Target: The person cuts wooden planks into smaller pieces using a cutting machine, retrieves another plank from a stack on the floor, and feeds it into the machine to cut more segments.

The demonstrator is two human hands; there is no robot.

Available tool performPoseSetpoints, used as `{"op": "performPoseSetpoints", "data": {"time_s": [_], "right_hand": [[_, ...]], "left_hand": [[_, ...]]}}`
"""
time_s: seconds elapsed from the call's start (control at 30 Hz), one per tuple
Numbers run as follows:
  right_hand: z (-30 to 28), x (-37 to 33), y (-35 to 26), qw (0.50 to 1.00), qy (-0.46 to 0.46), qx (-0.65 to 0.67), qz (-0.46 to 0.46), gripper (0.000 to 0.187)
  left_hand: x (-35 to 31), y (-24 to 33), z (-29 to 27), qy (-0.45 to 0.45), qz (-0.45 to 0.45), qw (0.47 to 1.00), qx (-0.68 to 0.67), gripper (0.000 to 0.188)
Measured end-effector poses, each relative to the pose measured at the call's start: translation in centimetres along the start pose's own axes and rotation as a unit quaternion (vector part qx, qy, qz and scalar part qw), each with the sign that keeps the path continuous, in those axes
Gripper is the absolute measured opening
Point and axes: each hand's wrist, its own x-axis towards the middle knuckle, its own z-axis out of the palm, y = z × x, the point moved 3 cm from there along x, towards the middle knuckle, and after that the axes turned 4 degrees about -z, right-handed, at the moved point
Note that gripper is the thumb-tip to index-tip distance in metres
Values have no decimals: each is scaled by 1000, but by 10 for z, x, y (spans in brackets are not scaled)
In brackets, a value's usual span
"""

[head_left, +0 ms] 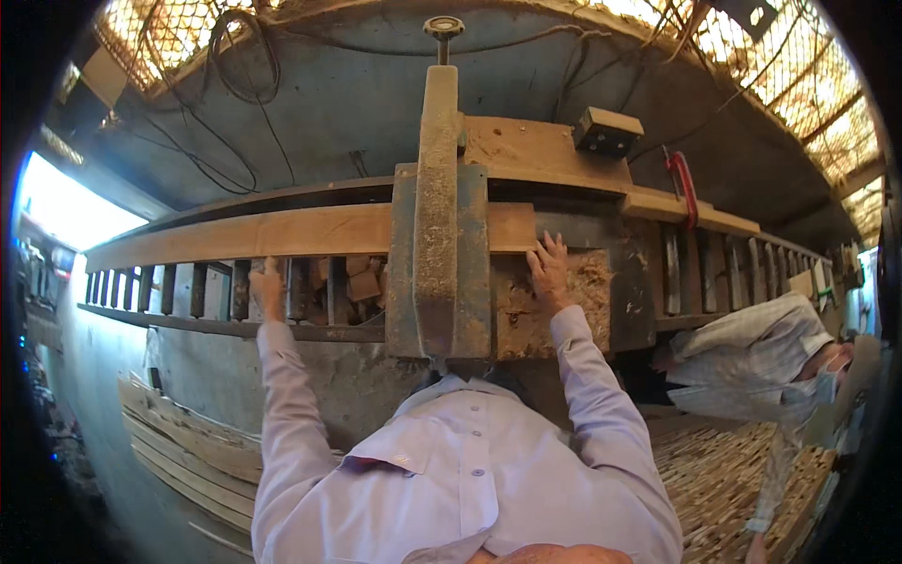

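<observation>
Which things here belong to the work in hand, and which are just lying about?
In use:
long, flat, light-brown wooden board, with left hand and right hand at it
dusty, grey metal machine arm above it
dark metal roller table

Apparently lying about:
brown, blocky wooden offcuts
long, pale wooden planks
dark, coiled cable

Plank (324, 232) – smooth wood (matt); mach. arm (436, 188) – metal w/ rough dust.
</observation>
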Motion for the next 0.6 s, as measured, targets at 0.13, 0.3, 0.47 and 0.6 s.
{"op": "performPoseSetpoints", "data": {"time_s": [0.13,0.3,0.47,0.6], "right_hand": [[12,-10,-57,994,-38,20,-96,40],[33,-12,-90,982,-47,20,-182,37],[27,-32,-88,984,-18,43,-171,35],[-19,-55,-29,991,101,67,-50,34]], "left_hand": [[-49,-6,13,-238,-126,937,-223,61],[-103,36,13,-274,-159,902,-295,59],[-125,41,49,-305,-155,830,-439,57],[-128,58,76,-298,-168,730,-591,40]]}}
